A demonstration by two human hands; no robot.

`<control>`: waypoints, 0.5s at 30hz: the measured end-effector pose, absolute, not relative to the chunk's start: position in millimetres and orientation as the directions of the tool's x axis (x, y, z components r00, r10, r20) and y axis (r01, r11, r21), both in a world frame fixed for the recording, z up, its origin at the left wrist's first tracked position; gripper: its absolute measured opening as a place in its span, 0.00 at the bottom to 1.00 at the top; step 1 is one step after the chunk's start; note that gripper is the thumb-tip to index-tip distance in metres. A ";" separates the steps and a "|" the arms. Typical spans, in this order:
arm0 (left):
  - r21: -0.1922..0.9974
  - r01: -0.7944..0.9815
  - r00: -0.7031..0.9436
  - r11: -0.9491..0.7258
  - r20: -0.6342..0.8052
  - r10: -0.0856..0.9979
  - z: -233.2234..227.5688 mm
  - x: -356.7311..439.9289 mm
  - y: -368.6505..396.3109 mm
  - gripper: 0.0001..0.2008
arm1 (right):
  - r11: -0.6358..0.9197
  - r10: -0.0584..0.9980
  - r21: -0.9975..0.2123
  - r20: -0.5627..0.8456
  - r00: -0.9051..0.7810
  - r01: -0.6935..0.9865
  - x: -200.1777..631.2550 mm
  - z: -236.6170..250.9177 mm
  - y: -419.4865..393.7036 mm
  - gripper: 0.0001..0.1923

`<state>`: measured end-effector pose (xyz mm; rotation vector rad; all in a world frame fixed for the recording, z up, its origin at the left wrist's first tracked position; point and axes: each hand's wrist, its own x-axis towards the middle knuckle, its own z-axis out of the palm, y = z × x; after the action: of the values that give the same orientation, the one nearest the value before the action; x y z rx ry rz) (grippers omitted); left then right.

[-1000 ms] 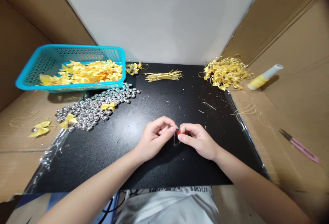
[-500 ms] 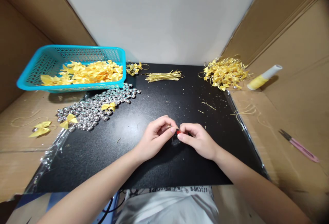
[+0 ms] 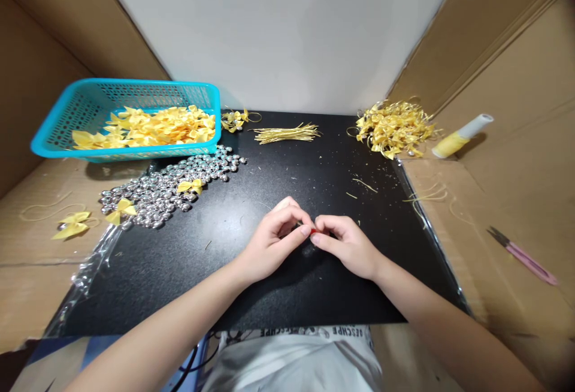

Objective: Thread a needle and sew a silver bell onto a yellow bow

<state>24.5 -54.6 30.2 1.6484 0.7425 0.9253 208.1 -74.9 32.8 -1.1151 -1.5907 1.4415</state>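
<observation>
L hand [image 3: 269,242] & R hand [image 3: 348,245] fingertips pinched tight on tiny red bit [image 3: 312,232], mid black mat [image 3: 188,260].

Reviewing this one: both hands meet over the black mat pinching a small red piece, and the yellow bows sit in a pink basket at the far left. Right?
Not quite: the basket is turquoise, not pink, as the head view shows. The rest holds: left hand and right hand pinch the small red piece over the black mat, and the yellow bows fill that basket.
</observation>
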 end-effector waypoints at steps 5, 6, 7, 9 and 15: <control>0.953 0.050 0.524 -0.299 0.230 0.820 28.8 22.4 -53.4 0.07 | 0.006 0.928 -0.990 -0.048 -0.369 0.142 208.3 32.8 -73.9 0.19; 0.952 0.047 0.524 -0.304 0.236 0.818 28.5 21.8 -53.3 0.07 | 0.006 0.931 -0.990 -0.047 -0.363 0.143 208.6 32.5 -73.7 0.19; 0.951 0.041 0.525 -0.306 0.240 0.817 28.2 21.2 -53.3 0.06 | 0.006 0.933 -0.989 -0.046 -0.356 0.145 209.0 32.2 -73.4 0.18; 0.952 0.028 0.526 -0.306 0.246 0.814 27.9 20.1 -53.3 0.06 | 0.002 0.937 -0.989 -0.049 -0.345 0.147 209.9 31.2 -72.8 0.17; 0.948 -0.004 0.529 -0.319 0.273 0.804 29.8 17.7 -52.9 0.06 | -0.022 0.943 -0.988 -0.072 -0.325 0.155 213.4 29.9 -70.1 0.15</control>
<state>17.7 -52.9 29.8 1.7078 0.6784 0.9508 213.4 -70.1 29.9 -1.1792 -1.5485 1.4181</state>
